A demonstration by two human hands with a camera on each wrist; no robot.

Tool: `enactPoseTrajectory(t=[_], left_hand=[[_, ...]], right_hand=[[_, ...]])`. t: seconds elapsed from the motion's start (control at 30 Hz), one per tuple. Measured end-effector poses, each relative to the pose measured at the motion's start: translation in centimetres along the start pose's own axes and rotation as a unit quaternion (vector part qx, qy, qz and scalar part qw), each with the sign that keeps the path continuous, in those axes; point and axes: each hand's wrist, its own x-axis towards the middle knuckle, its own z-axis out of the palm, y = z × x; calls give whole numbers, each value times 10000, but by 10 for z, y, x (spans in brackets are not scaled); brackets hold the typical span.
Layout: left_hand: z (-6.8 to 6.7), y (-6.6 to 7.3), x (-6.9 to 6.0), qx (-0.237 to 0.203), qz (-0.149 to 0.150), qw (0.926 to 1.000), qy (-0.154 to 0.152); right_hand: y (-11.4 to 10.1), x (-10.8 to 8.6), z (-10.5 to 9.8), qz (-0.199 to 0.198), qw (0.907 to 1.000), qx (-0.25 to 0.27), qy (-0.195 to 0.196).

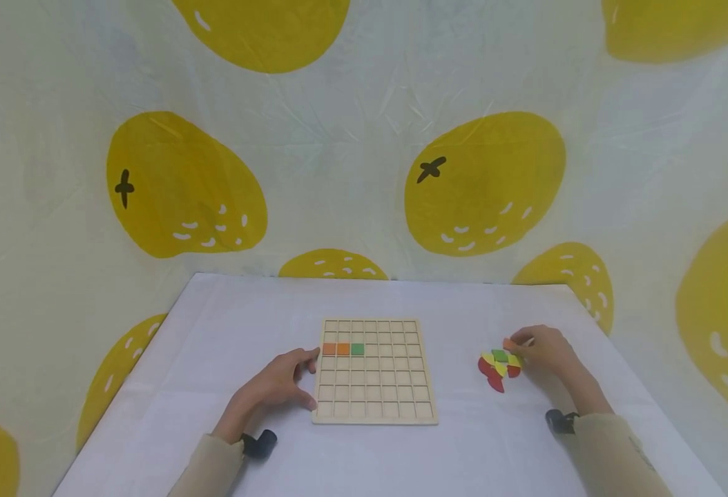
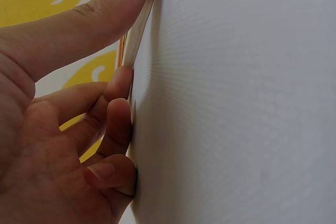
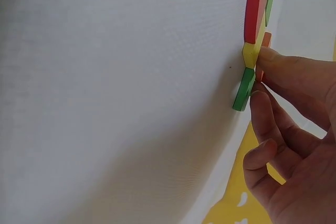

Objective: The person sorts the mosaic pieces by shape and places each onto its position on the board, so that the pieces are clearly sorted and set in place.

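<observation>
A wooden grid board [image 1: 395, 390] lies on the table, with two orange square tiles [image 1: 336, 349] and a green one [image 1: 358, 349] side by side in its second row at the left. My left hand [image 1: 280, 379] rests against the board's left edge, thumb and fingers spread along it; the left wrist view shows the thumb on the board's side [image 2: 140, 30]. At the right, my right hand [image 1: 544, 351] pinches an orange tile [image 1: 510, 345] between thumb and fingers, just over a small pile of colored pieces [image 1: 494, 383]. In the right wrist view a green piece [image 3: 243, 90] lies below the fingertips.
The pile holds several red, yellow and green pieces, some rounded. A white cover [image 1: 463, 462] lies over the table. Behind stands a pale curtain [image 1: 339, 172] printed with large yellow fruit. Each wrist wears a black device [image 1: 260, 444].
</observation>
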Motion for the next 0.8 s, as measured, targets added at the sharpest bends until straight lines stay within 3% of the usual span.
enactPoseTrajectory(t=[0.57, 0.8], left_hand=[[-1, -2, 0, 9, 95, 10000, 5], [1, -3, 1, 82, -12, 10000, -20]], right_hand=[[-6, 1, -1, -289, 9994, -145, 108], [-15, 1, 1, -539, 9981, -251, 146]])
